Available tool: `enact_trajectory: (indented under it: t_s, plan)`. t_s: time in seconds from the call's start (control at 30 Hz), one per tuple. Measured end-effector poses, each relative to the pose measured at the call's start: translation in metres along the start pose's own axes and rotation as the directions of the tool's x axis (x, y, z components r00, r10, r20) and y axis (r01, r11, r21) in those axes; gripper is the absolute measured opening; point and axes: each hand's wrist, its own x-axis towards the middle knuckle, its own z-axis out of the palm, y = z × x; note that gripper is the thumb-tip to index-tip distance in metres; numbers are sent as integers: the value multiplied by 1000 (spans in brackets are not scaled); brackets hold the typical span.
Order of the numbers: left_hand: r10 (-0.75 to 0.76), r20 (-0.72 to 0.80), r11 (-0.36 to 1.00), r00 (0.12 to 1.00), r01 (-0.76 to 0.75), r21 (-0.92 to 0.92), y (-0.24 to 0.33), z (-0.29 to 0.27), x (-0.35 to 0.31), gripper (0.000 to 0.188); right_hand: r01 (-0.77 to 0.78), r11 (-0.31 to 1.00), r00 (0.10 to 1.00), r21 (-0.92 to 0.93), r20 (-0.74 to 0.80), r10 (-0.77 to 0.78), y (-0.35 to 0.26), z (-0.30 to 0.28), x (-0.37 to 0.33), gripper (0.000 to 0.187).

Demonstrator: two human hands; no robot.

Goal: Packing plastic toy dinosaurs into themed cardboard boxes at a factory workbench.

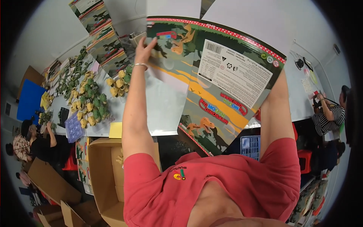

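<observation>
The left grip (143,51) holds the left edge of a large printed carton (189,81), thumb on its outer face. The carton is tilted before the chest, over the desk (162,109) and its near edge, white flaps (174,8) spread. The right grip is hidden behind it, its state impossible to tell. Yellow-and-green toy pieces (89,99) lie to the left, near a translucent plastic tray (73,126).
</observation>
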Motion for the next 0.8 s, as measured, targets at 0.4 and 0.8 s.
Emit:
enact_trajectory:
  t_s: [0.4, 0.8]
  plan:
    - [46, -22, 928, 999, -51, -369, 55, -113, -44, 13, -2, 999, 845, -42, -535, -21, 9, -138, 111, 32]
    - [327, -124, 870, 937, -350, -347, 133, -89, -91, 14, 451, 696, 766, -559, -159, -623, -57, 42, 144, 20]
